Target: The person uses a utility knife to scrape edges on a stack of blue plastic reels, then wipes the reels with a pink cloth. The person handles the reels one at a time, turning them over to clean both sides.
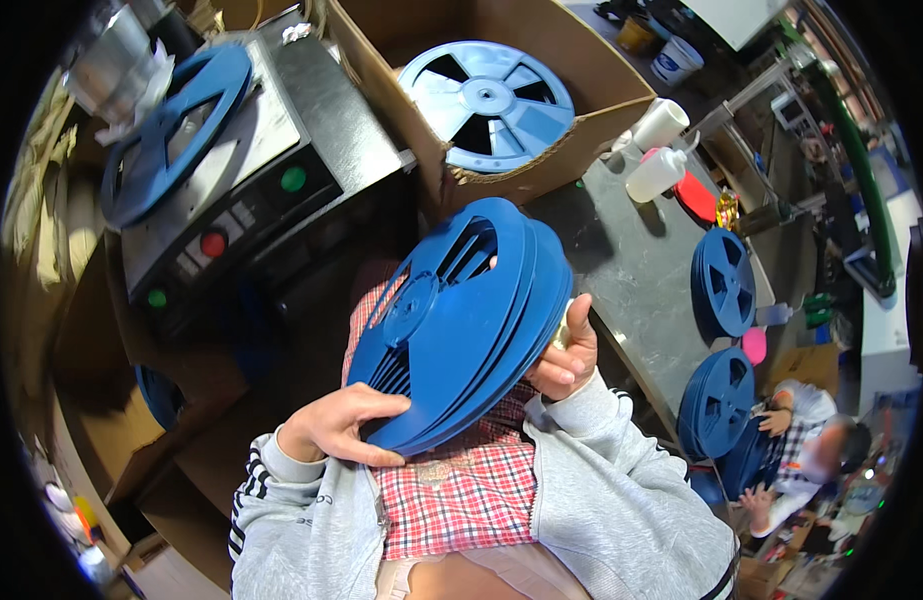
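L hand (346, 425) & R hand (569, 358) both clamped on the stack of blue reels (466, 350), tilted in front of the plaid cloth (456, 510), w/ another reel (487, 96) in the cardboard box (609, 128) beyond tbh.

A push-button machine (246, 210), stacked blue reels (466, 335) and workbench (636, 265) mark a workshop.

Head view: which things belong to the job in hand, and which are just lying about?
Likely part of the work: stack of blue reels, held by the left hand and right hand; paler blue reel in the open cardboard box.

Apparently just lying about: white squeeze bottle; white roll; red object by the bottle; white bucket.
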Demonstrator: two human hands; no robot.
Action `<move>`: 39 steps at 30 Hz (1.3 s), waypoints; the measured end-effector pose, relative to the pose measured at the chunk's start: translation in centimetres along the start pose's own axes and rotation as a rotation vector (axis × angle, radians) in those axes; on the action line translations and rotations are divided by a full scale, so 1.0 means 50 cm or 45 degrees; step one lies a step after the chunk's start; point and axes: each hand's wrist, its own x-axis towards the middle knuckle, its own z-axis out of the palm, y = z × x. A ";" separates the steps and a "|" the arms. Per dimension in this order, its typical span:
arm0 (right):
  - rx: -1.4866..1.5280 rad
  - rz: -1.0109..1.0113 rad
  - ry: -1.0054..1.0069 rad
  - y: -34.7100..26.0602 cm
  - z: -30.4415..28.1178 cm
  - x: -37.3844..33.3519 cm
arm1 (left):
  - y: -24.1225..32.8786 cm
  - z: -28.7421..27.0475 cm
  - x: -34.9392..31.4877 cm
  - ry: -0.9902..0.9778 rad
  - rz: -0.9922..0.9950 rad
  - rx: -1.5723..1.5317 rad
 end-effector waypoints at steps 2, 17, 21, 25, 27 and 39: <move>0.042 -0.023 0.003 -0.005 0.009 -0.008 | 0.008 0.001 0.013 -0.035 -0.023 0.021; 0.113 -0.031 -0.137 -0.017 0.005 -0.026 | 0.018 -0.008 0.052 -0.247 -0.168 0.220; -0.069 -0.015 0.181 0.010 0.064 -0.025 | 0.000 -0.021 0.033 -0.362 -0.258 0.270; -0.522 -0.017 0.274 0.044 0.104 -0.012 | 0.083 -0.081 0.050 -0.352 -0.346 0.334; -0.666 0.024 0.290 0.049 0.124 -0.002 | 0.127 -0.108 0.059 -0.278 -0.294 0.287; -1.241 0.214 0.493 0.082 0.170 0.010 | 0.099 -0.007 0.273 0.300 -0.585 -0.653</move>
